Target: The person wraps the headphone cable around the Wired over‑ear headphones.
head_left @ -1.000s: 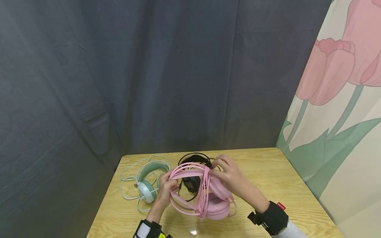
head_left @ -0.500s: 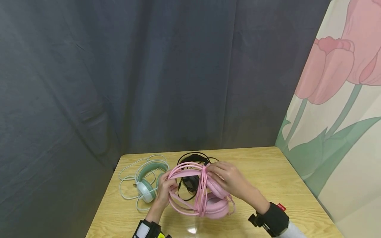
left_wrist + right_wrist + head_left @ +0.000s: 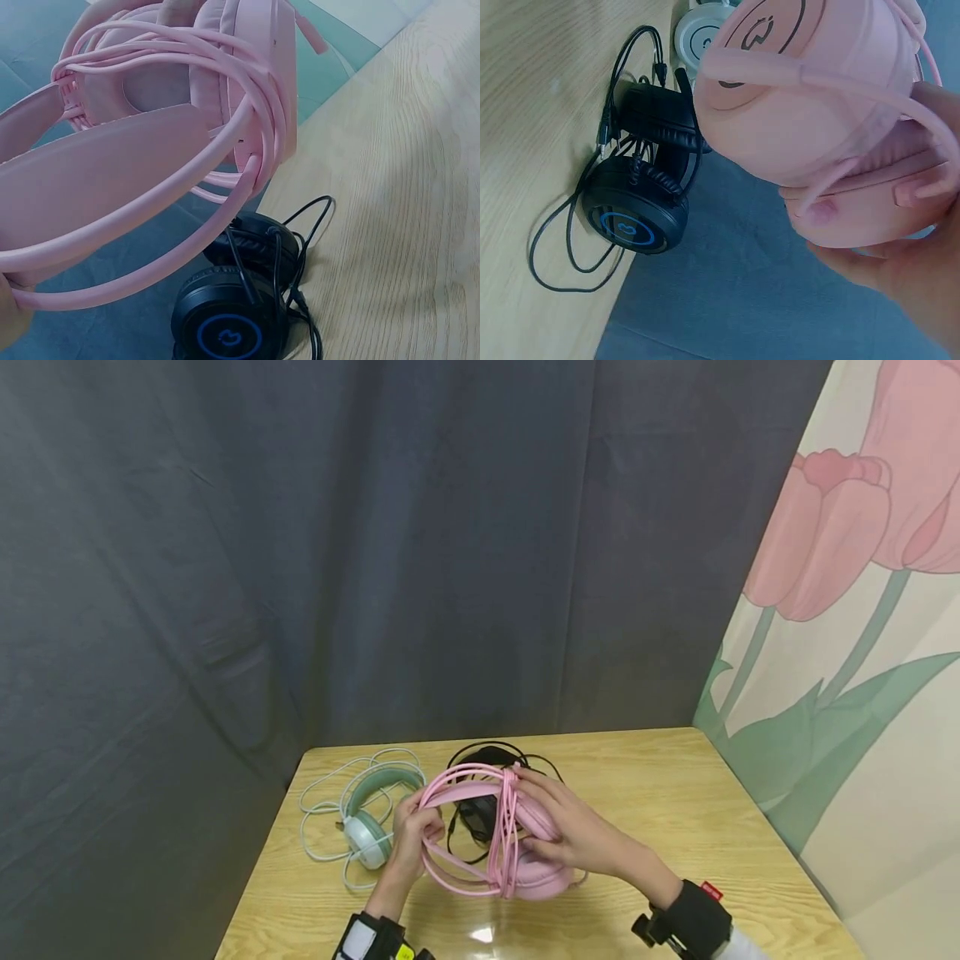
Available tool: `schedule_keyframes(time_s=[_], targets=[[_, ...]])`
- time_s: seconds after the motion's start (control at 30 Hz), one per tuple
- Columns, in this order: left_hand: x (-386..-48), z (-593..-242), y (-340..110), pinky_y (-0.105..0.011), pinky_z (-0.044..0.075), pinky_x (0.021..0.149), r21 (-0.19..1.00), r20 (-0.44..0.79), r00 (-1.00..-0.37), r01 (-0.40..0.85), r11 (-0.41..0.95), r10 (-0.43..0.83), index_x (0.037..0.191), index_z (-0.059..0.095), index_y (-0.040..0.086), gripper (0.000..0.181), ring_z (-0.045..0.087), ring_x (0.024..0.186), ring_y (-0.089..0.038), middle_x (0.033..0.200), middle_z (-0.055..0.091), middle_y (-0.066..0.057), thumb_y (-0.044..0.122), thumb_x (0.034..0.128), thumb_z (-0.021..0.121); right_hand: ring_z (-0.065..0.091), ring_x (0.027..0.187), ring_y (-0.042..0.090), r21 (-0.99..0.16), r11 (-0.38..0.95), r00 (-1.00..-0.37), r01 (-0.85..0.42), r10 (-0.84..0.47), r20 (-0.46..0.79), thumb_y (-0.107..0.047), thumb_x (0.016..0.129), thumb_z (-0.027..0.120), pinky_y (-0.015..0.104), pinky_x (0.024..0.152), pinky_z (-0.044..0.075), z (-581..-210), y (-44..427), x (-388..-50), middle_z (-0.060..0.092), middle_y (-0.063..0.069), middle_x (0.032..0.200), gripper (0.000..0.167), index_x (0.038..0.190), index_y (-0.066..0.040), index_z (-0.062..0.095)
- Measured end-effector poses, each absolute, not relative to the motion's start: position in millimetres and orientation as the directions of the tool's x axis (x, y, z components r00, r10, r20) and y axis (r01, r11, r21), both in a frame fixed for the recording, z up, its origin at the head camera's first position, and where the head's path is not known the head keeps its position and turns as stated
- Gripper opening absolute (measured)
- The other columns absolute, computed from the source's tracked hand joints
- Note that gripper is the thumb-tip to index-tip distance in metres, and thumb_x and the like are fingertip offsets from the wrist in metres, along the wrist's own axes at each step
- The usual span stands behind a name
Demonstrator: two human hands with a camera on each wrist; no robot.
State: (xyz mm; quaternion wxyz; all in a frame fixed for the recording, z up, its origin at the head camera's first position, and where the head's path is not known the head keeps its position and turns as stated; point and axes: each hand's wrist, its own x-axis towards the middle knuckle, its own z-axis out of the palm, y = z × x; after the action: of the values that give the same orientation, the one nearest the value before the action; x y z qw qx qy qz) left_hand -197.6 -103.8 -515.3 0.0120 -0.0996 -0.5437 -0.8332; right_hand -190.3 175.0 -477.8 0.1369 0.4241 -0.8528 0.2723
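A dark curtain [image 3: 450,543] hangs behind a wood-grain desk [image 3: 660,793]. Above the desk, off its surface, a pink over-ear headset [image 3: 542,878] is held up between two hands, its headband toward the left and its ear cups toward the right. Beyond it on the desk lies a black headset [image 3: 634,202], partly hidden from the head view; to the left, a green-and-white headset [image 3: 367,837] rests among its own loose, pale cord.

The right hand [image 3: 573,831] grasps the pink headset at the ear cups, fingers along the upper one beside the cord and thumb at the lower. The left hand [image 3: 411,835] grips the headband, fingers curled round it. Between them, several turns of pink cable [image 3: 504,839] wrap across both arms of the headband, near the ear cups.

The step in hand looks like winding or tidying that cable. The next move likely calls for a steady left-hand hold while the right keeps the turns from slipping over the cups; the cable's end cannot be made out. Smallest, a pink microphone boom [image 3: 754,67] crosses one cup.
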Motion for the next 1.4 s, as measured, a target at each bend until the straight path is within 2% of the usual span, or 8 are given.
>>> schedule_keyframes(time_s=[0.23, 0.53, 0.67, 0.77, 0.9, 1.03, 1.17, 1.4], targets=[[-198, -516, -104, -0.018, 0.027, 0.040, 0.898, 0.170, -0.981, 0.115, -0.425, 0.093, 0.118, 0.054, -0.019, 0.053, 0.033, 0.043, -0.004, 0.055, 0.040, 0.001, -0.011, 0.0666, 0.044, 0.039, 0.137, 0.029, -0.477, 0.422, -0.629, -0.771, -0.622, 0.467, -0.023, 0.079, 0.083, 0.049, 0.106, 0.040, -483, 174, -201, 0.033, 0.007, 0.154, 0.086, 0.151, -0.012, 0.037], [-202, -515, -104, -0.020, 0.037, 0.045, 0.949, 0.168, -0.980, 0.132, -0.288, 0.103, 0.120, 0.056, -0.019, 0.049, 0.041, 0.048, -0.009, 0.058, 0.042, -0.002, -0.013, 0.0713, 0.050, 0.040, 0.136, 0.030, -0.458, 0.455, -0.645, -0.763, -0.574, 0.504, -0.018, 0.070, 0.078, 0.058, 0.104, 0.038, -492, 175, -202, 0.036, 0.007, 0.156, 0.094, 0.153, -0.013, 0.034], [-206, -513, -104, -0.023, 0.049, 0.056, 0.976, 0.159, -0.979, 0.137, -0.168, 0.124, 0.119, 0.062, -0.012, 0.042, 0.057, 0.060, -0.013, 0.073, 0.059, -0.005, -0.011, 0.0768, 0.060, 0.048, 0.127, 0.026, -0.476, 0.482, -0.677, -0.736, -0.532, 0.508, -0.016, 0.070, 0.078, 0.051, 0.097, 0.045, -495, 175, -201, 0.041, 0.005, 0.152, 0.096, 0.154, -0.011, 0.032], [-207, -515, -105, -0.026, 0.053, 0.071, 0.986, 0.158, -0.972, 0.145, -0.085, 0.175, 0.123, 0.061, -0.006, 0.041, 0.062, 0.080, -0.017, 0.094, 0.064, -0.008, -0.005, 0.0830, 0.067, 0.051, 0.118, 0.022, -0.491, 0.496, -0.698, -0.716, -0.499, 0.514, -0.014, 0.070, 0.080, 0.046, 0.090, 0.049, -498, 177, -200, 0.047, 0.004, 0.147, 0.096, 0.153, -0.011, 0.033], [-207, -519, -110, -0.032, 0.049, 0.089, 0.987, 0.162, -0.954, 0.157, -0.043, 0.251, 0.141, 0.048, 0.003, 0.053, 0.055, 0.110, -0.027, 0.122, 0.057, -0.019, 0.004, 0.0915, 0.066, 0.053, 0.112, 0.022, -0.488, 0.520, -0.711, -0.701, -0.455, 0.536, -0.012, 0.070, 0.081, 0.042, 0.084, 0.050, -503, 183, -200, 0.052, 0.008, 0.139, 0.094, 0.152, -0.010, 0.035], [-207, -526, -113, -0.043, 0.045, 0.100, 0.985, 0.163, -0.954, 0.140, -0.105, 0.251, 0.150, 0.033, 0.002, 0.056, 0.050, 0.123, -0.035, 0.138, 0.046, -0.027, 0.012, 0.0997, 0.055, 0.053, 0.116, 0.026, -0.492, 0.558, -0.734, -0.668, -0.385, 0.560, -0.011, 0.073, 0.079, 0.046, 0.086, 0.049, -509, 195, -204, 0.051, 0.012, 0.141, 0.090, 0.151, -0.007, 0.035], [-207, -542, -117, -0.053, 0.045, 0.100, 0.976, 0.193, -0.962, 0.169, -0.136, 0.192, 0.146, 0.035, -0.007, 0.050, 0.056, 0.120, -0.033, 0.136, 0.050, -0.027, 0.016, 0.1029, 0.049, 0.055, 0.108, 0.026, -0.514, 0.602, -0.764, -0.611, -0.279, 0.581, -0.009, 0.075, 0.077, 0.044, 0.082, 0.049, -518, 208, -209, 0.053, 0.015, 0.136, 0.086, 0.150, -0.003, 0.036], [-211, -582, -122, -0.042, 0.053, 0.091, 0.970, 0.216, -0.960, 0.190, -0.152, 0.180, 0.136, 0.048, -0.010, 0.041, 0.066, 0.107, -0.025, 0.124, 0.062, -0.024, 0.017, 0.1044, 0.047, 0.058, 0.089, 0.025, -0.611, 0.647, -0.819, -0.457, -0.038, 0.572, -0.008, 0.081, 0.077, 0.036, 0.066, 0.049, -536, 234, -216, 0.059, 0.020, 0.122, 0.076, 0.147, 0.000, 0.039]])
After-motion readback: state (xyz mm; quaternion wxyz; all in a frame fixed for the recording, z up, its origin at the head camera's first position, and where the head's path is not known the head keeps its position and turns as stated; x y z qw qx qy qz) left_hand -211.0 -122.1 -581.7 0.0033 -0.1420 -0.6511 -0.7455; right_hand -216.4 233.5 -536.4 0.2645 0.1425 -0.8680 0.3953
